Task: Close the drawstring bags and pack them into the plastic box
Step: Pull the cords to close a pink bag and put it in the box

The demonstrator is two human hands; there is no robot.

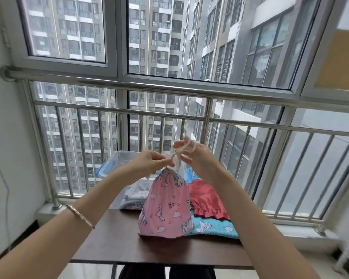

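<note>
A pink drawstring bag (166,208) with animal and cloud prints stands upright on the dark brown table (117,244), its mouth gathered tight. My left hand (149,162) pinches the white cord (176,158) at the bag's neck. My right hand (197,158) holds the cord's loose ends just above and to the right. A clear plastic box (117,160) with blue clips sits behind the bag at the table's far edge. Beside the pink bag lie a teal printed bag (214,227), a red ruffled bag (207,200) and a grey-white bag (135,193).
A steel railing (169,89) and tall windows stand right behind the table. A white wall (6,137) with a hanging cable closes the left side. My dark-clothed legs (165,272) show under the table's near edge.
</note>
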